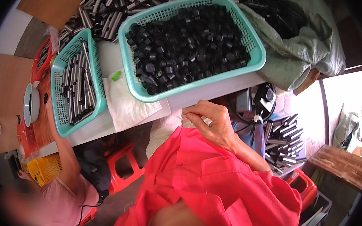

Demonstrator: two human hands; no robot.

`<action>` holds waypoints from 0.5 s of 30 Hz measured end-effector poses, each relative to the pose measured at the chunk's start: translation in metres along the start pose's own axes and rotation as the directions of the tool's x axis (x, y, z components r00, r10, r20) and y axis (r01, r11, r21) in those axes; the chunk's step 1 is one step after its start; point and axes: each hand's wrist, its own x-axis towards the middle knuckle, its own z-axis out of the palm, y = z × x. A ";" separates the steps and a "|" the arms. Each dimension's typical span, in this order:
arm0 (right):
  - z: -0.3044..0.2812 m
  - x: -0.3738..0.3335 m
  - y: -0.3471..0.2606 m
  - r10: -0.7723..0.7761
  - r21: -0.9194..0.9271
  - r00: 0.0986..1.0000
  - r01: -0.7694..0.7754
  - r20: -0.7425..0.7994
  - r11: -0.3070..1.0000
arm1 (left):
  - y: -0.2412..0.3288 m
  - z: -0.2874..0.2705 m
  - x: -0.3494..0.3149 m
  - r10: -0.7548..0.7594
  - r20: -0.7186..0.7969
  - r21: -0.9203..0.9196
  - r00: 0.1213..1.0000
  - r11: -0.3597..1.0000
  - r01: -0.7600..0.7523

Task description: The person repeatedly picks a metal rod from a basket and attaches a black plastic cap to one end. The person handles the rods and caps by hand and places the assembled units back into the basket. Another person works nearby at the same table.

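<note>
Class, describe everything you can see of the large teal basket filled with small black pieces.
The large basket is teal, seemingly plastic, and oblong with rounded corners, a smooth rim and walls pierced by small holes. It sits upright, open side up, on the white table, with many small black pieces, seemingly short cylinders, heaped inside. Its near left corner overlaps the white cloth; contact is unclear. The right hand is near its front side, apart from it.

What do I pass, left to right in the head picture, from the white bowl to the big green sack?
White bowl, small turquoise basket of shiny tubes, big turquoise basket of black pieces, big green sack.
</note>
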 end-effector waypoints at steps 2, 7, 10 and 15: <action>-0.003 0.003 -0.008 0.047 -0.023 0.998 -0.046 0.045 0.999 | 0.036 0.009 0.023 0.253 0.061 -0.102 0.965 0.964 -0.247; -0.007 0.010 -0.033 -0.029 -0.096 0.999 0.027 -0.017 0.995 | 0.095 0.018 0.048 0.585 0.095 -0.230 0.805 0.800 -0.555; -0.003 0.007 -0.038 -0.003 -0.078 0.999 0.000 -0.042 0.997 | 0.107 0.009 0.043 0.667 0.067 -0.225 0.742 0.735 -0.640; -0.003 0.000 -0.030 -0.036 -0.136 0.994 0.021 -0.103 0.990 | 0.123 -0.016 0.028 0.735 0.026 -0.187 0.677 0.669 -0.719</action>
